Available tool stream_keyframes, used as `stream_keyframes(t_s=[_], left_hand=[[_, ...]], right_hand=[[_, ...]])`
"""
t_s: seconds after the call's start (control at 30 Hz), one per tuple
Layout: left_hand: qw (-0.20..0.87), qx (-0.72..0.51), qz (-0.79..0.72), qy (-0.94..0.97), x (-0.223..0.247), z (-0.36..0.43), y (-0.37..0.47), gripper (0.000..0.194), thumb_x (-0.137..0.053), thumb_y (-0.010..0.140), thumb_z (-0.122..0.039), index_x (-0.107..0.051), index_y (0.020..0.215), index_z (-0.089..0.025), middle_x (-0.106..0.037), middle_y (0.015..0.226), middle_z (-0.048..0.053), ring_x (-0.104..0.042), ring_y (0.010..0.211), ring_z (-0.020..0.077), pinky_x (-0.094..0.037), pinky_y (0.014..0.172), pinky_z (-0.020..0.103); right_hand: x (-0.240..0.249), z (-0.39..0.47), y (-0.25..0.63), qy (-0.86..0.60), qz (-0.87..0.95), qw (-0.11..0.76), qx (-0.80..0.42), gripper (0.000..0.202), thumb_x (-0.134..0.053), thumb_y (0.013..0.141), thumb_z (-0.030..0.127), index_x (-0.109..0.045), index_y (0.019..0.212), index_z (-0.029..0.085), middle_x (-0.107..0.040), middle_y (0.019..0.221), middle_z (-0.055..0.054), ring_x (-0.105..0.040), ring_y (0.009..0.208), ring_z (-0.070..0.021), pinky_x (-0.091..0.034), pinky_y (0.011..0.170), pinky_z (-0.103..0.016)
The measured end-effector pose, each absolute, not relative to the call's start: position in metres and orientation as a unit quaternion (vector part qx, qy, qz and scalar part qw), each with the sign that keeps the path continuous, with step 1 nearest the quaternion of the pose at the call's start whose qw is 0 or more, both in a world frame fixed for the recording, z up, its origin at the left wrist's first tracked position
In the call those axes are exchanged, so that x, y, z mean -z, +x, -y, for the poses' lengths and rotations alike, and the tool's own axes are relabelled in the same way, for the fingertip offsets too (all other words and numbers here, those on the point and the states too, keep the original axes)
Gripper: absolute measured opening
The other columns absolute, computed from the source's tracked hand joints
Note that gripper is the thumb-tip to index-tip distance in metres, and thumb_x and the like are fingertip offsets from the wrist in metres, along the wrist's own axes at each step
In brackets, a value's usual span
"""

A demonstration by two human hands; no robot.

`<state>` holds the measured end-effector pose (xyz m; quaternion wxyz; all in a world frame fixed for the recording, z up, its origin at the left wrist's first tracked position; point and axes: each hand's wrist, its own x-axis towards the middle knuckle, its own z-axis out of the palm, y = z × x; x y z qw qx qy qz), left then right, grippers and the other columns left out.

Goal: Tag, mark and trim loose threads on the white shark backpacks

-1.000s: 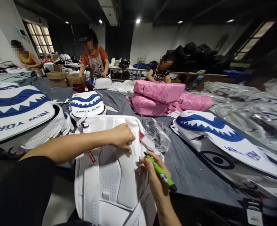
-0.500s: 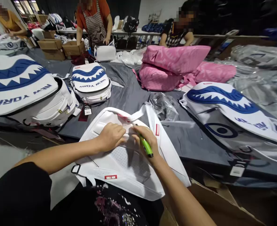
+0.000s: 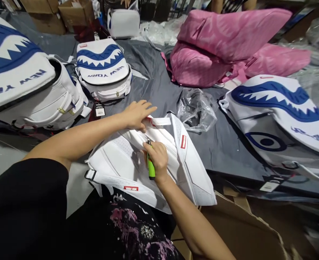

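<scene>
A white backpack (image 3: 159, 200) lies in front of me at the table edge, its padded back and straps facing up. My left hand (image 3: 138, 113) rests on its top end, fingers stretched out and spread, beside the red-trimmed top handle (image 3: 161, 121). Closed around a slim green tool with dark ends (image 3: 151, 168) is my right hand (image 3: 158, 157). The tool's dark tip points at the white fabric just below my left thumb; its exact kind is unclear. A shoulder strap with a red label (image 3: 183, 142) runs along the right side.
White-and-blue backpacks stand at left (image 3: 16, 86), mid-left (image 3: 102, 70) and right (image 3: 278, 119). Pink backpacks (image 3: 202, 65) are piled behind. Crumpled clear plastic (image 3: 196, 110) lies on the dark-covered table (image 3: 148, 94). An open cardboard box (image 3: 237, 224) sits below at right.
My view has tilted downward. My left hand has gone from a closed grip on the fabric to spread fingers at the backpack's top. The green tool now stands more upright in my right hand.
</scene>
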<state>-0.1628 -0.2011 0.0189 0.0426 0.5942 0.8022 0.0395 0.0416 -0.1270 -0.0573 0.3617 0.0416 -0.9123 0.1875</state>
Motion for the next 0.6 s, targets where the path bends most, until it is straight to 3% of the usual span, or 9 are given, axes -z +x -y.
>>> stream_keyframes(t_s=[0.13, 0.3, 0.47, 0.6], left_hand=[[0.004, -0.042, -0.743, 0.668, -0.007, 0.199, -0.156, 0.108, -0.074, 0.077, -0.043, -0.007, 0.158, -0.018, -0.018, 0.164, 0.018, -0.015, 0.152, 0.0335, -0.02, 0.118, 0.05], [-0.038, 0.01, -0.732, 0.68, 0.002, 0.197, -0.14, 0.122, -0.082, 0.068, -0.042, -0.003, 0.158, -0.019, -0.007, 0.164, 0.024, -0.008, 0.151, 0.0425, -0.012, 0.114, 0.067], [-0.039, 0.03, -0.751, 0.658, 0.009, 0.189, -0.132, 0.109, -0.078, 0.075, -0.036, -0.01, 0.157, -0.013, -0.024, 0.159, 0.026, -0.029, 0.144, 0.0413, -0.025, 0.112, 0.061], [-0.032, 0.025, -0.75, 0.66, 0.006, 0.192, -0.131, 0.091, -0.068, 0.083, -0.034, -0.019, 0.156, -0.013, -0.03, 0.157, 0.022, -0.037, 0.137, 0.0391, -0.028, 0.111, 0.055]], right_hand=[[0.065, 0.119, 0.049, 0.058, 0.924, 0.329, -0.187, 0.023, -0.053, 0.097, 0.023, -0.066, 0.115, 0.027, -0.071, 0.107, -0.009, -0.066, 0.104, -0.0229, -0.05, 0.099, -0.048], [0.057, 0.117, 0.048, 0.03, 0.917, 0.317, -0.238, 0.024, -0.057, 0.094, 0.028, -0.067, 0.115, 0.021, -0.072, 0.102, -0.011, -0.068, 0.099, -0.0241, -0.05, 0.101, -0.049], [0.053, 0.106, 0.051, 0.071, 0.918, 0.266, -0.285, 0.038, -0.057, 0.094, 0.041, -0.059, 0.125, 0.019, -0.072, 0.104, -0.013, -0.069, 0.1, -0.0259, -0.05, 0.101, -0.048], [0.054, 0.085, 0.054, -0.052, 0.896, 0.254, -0.362, 0.044, -0.056, 0.093, 0.046, -0.05, 0.129, 0.021, -0.073, 0.106, -0.012, -0.071, 0.094, -0.0246, -0.057, 0.083, -0.04]])
